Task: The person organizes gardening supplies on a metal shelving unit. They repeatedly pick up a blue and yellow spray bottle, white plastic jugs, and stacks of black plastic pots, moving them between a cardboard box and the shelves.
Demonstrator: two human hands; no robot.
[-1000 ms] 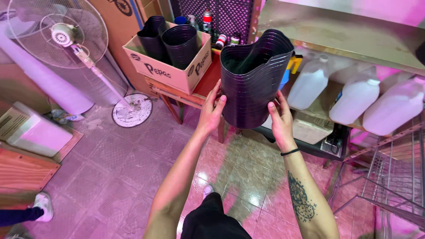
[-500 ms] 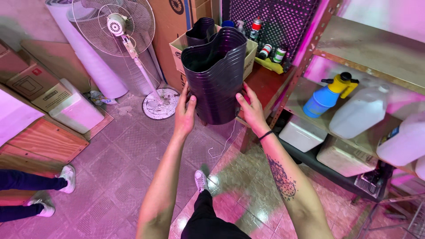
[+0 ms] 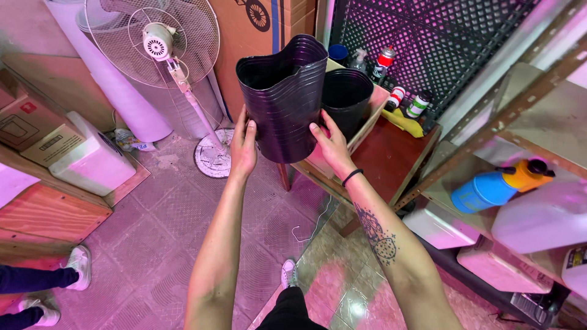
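Bright pink-tinted light washes everything; glare on the floor tiles; edges bend, perhaps slightly blurred at right.

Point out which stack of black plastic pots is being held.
The taller stack of black pots, squeezed between the left hand and right hand; the other stack sits in the cardboard box.

pot stacks: 2, one held, one boxed
fans: 1
spray cans: 3
blue sprayer bottles: 1
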